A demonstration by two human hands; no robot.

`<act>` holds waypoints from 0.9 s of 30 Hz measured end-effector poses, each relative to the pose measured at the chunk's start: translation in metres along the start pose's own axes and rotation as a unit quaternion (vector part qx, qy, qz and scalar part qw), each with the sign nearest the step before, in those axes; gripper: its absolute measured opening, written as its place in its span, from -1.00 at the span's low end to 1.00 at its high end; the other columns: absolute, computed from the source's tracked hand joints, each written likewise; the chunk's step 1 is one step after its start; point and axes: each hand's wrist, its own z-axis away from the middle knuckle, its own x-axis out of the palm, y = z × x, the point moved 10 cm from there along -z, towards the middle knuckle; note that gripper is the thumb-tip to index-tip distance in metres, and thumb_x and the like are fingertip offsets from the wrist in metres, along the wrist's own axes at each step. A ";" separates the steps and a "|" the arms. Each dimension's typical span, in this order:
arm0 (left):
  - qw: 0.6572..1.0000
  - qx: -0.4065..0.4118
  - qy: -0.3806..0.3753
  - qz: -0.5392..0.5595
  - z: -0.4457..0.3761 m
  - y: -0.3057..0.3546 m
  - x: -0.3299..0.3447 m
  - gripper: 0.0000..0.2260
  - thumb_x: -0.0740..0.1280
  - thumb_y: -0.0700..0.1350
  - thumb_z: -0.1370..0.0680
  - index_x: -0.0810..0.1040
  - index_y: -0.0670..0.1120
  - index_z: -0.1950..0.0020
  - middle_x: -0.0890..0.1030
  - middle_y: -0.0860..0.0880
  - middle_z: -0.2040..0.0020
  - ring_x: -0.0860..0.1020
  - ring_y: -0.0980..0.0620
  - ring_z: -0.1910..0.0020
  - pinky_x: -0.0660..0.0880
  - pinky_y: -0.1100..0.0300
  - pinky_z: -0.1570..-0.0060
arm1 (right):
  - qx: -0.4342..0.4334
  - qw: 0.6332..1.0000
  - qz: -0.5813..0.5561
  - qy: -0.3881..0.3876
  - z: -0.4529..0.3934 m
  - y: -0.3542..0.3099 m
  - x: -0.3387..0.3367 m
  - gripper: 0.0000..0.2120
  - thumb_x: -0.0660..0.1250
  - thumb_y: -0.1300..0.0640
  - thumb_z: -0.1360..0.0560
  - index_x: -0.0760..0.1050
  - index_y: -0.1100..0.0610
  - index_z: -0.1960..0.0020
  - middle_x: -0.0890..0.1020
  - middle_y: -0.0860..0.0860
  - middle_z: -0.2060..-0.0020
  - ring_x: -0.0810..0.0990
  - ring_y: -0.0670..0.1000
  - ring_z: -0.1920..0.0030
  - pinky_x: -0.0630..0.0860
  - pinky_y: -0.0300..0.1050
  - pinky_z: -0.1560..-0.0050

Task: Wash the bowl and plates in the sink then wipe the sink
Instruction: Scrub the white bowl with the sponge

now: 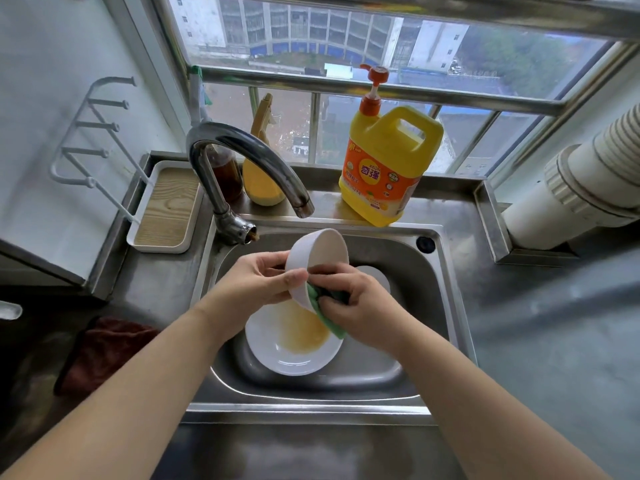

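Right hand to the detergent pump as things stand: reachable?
Probably yes, but not free. The right hand grips a green sponge against the bowl. The detergent bottle stands behind the sink, with nothing between; it would need to let go of the sponge first.

A barred window [363, 64] overlooks grey buildings in overcast daylight above a steel counter [540, 306]; a white hook rack [93, 133] hangs on the wall [41, 81].
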 end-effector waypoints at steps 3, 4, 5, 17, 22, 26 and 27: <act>0.997 -0.037 0.073 0.012 -0.004 -0.010 -0.002 -0.52 0.54 0.07 -0.35 0.59 -0.26 -0.07 0.67 -0.20 0.07 0.62 -0.10 0.07 0.61 0.17 0.03 | 0.071 0.988 -0.132 0.048 0.003 0.011 -0.001 -0.70 0.27 0.27 -0.53 0.57 -0.05 -0.14 0.64 -0.01 -0.05 0.60 -0.05 -0.06 0.52 -0.09 -0.20; 0.997 -0.036 0.072 0.009 -0.003 -0.010 0.001 -0.51 0.51 0.07 -0.38 0.57 -0.27 -0.09 0.66 -0.20 0.06 0.61 -0.07 0.07 0.58 0.15 0.00 | 0.095 0.973 -0.201 0.065 0.004 0.015 -0.001 -0.70 0.26 0.27 -0.54 0.56 -0.11 -0.08 0.66 -0.01 0.01 0.62 -0.05 -0.01 0.55 -0.07 -0.17; 0.998 -0.028 0.064 -0.002 -0.003 -0.007 0.005 -0.52 0.51 0.06 -0.39 0.55 -0.26 -0.12 0.66 -0.18 0.05 0.61 -0.03 0.07 0.58 0.16 0.00 | 0.114 0.954 -0.267 0.078 0.004 0.019 0.000 -0.71 0.24 0.27 -0.56 0.54 -0.13 -0.03 0.66 -0.02 0.06 0.62 -0.05 0.03 0.55 -0.07 -0.14; 0.985 -0.045 0.028 -0.161 -0.004 0.012 0.010 -0.51 0.46 0.16 -0.32 0.65 -0.23 -0.01 0.65 -0.30 0.08 0.62 -0.13 0.13 0.57 -0.01 0.00 | -0.111 0.978 0.178 -0.007 0.003 -0.012 0.015 -0.69 0.28 0.27 -0.42 0.64 0.11 -0.12 0.50 0.10 -0.19 0.50 0.13 -0.12 0.50 -0.04 -0.17; 0.981 -0.106 0.038 -0.159 -0.007 0.003 0.005 -0.46 0.40 0.26 -0.40 0.64 -0.22 0.00 0.68 -0.24 0.10 0.67 -0.11 0.08 0.59 0.02 -0.08 | -0.040 0.995 0.050 0.071 0.006 -0.001 0.003 -0.64 0.24 0.20 -0.42 0.61 0.05 -0.17 0.55 -0.03 -0.19 0.51 -0.01 -0.16 0.50 -0.11 -0.20; 0.997 -0.055 0.000 -0.053 -0.004 -0.004 0.016 -0.49 0.46 0.14 -0.36 0.57 -0.18 -0.15 0.67 -0.18 -0.01 0.62 -0.09 -0.01 0.53 0.07 -0.11 | 0.077 0.975 -0.172 0.120 0.004 0.020 -0.011 -0.69 0.29 0.29 -0.50 0.58 -0.06 -0.09 0.65 -0.06 -0.01 0.62 -0.08 -0.06 0.55 -0.11 -0.15; 0.999 -0.040 0.000 -0.025 -0.003 -0.007 0.018 -0.49 0.48 0.07 -0.34 0.55 -0.16 -0.19 0.67 -0.16 -0.03 0.62 -0.10 -0.03 0.55 0.07 -0.09 | 0.096 0.963 -0.223 0.120 0.003 0.023 -0.010 -0.70 0.28 0.30 -0.51 0.58 -0.02 -0.13 0.66 -0.04 0.02 0.64 -0.07 -0.02 0.57 -0.11 -0.12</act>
